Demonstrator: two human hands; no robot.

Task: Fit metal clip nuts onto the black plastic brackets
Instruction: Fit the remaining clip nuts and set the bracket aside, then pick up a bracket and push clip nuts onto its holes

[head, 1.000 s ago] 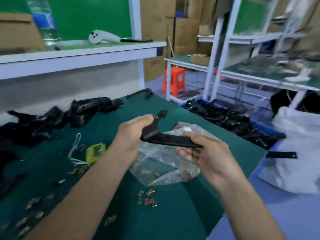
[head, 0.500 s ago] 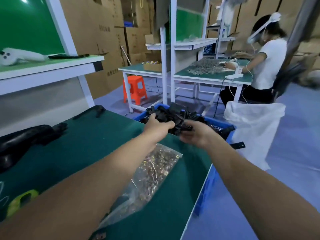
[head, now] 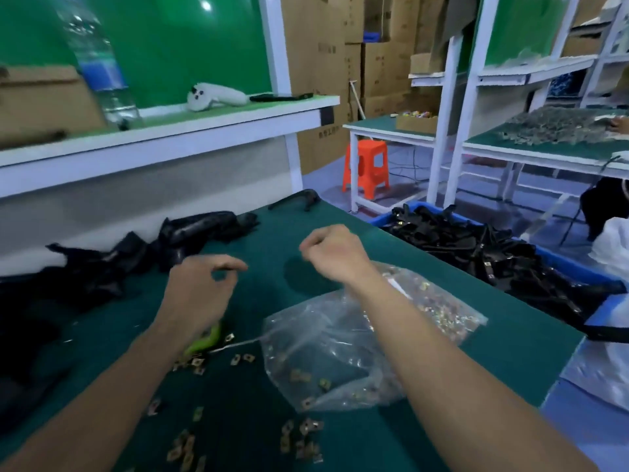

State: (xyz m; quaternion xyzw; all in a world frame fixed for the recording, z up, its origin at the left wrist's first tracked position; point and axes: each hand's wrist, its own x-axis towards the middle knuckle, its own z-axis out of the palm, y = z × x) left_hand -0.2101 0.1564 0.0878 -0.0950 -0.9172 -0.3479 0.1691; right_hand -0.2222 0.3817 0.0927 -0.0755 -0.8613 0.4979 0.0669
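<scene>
Both my hands hover empty above the green table [head: 258, 253]. My left hand [head: 200, 287] has loosely curled fingers, near a pile of black plastic brackets [head: 102, 264] at the left. My right hand [head: 335, 255] is curled into a loose fist above a clear bag of metal clip nuts [head: 357, 342]. Several loose clip nuts [head: 301, 434] lie scattered on the near part of the table. A blue bin [head: 561, 260] to the right of the table holds several black brackets [head: 476, 247] with clips on them. One bracket [head: 296, 199] lies at the table's far edge.
A small green object [head: 206, 340] lies under my left wrist. A raised shelf [head: 170, 137] behind the table carries a water bottle [head: 98, 63] and a white controller [head: 214, 97]. An orange stool [head: 367, 168], white workbenches [head: 449, 131] and a white sack [head: 609, 247] stand to the right.
A second ago both hands held a black bracket; they carried it over to the blue bin. Now both hands are back over the table and hold nothing.
</scene>
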